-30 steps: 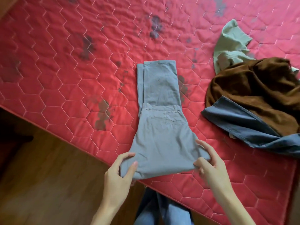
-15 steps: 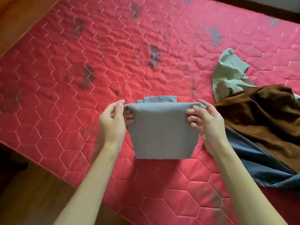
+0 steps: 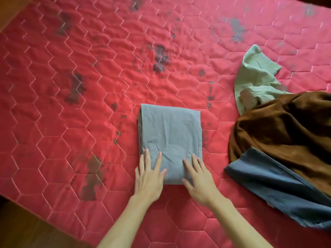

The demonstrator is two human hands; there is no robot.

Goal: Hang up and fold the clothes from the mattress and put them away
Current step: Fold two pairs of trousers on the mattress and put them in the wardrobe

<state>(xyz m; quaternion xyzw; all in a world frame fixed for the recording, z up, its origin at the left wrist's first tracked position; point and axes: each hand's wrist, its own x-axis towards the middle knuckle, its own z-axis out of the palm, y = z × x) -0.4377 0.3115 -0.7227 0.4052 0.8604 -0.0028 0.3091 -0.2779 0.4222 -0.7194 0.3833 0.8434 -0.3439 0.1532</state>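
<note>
A: The left hand (image 3: 148, 178) lies flat, fingers straight and spread, on the near left corner of the folded grey trousers (image 3: 170, 133). And the other?

B: The right hand (image 3: 198, 181) does the same on the near right corner, palm down and fingers straight, pressing and gripping nothing. The head view is the only one we have, and in it neither thumb curls under the cloth.

A: Where are the trousers?

B: They lie flat as a compact rectangle on the red quilted mattress (image 3: 71, 122), near its front edge. The layered fold edges show along the left side. They lie apart from the pile on the right.

A: What's in the pile?

B: A brown garment (image 3: 286, 126) is heaped over a pale green garment (image 3: 256, 77), and a blue garment (image 3: 279, 183) sticks out from under it toward us. All three are crumpled.

A: Which step is this?

B: I'd say it's smoothing down the finished fold, the last touch on this piece. One piece is folded and three are not. I cannot tell whether anything is put away.

A: What's the next move?

B: Probably one of two things. Either slide the fingers beneath the bundle and lift it with both hands, so the layers don't splay. Or leave it and reach right for the pile. The brown garment is on top, so it should come off first. Tugging the blue garment out would drag the rest.
</note>
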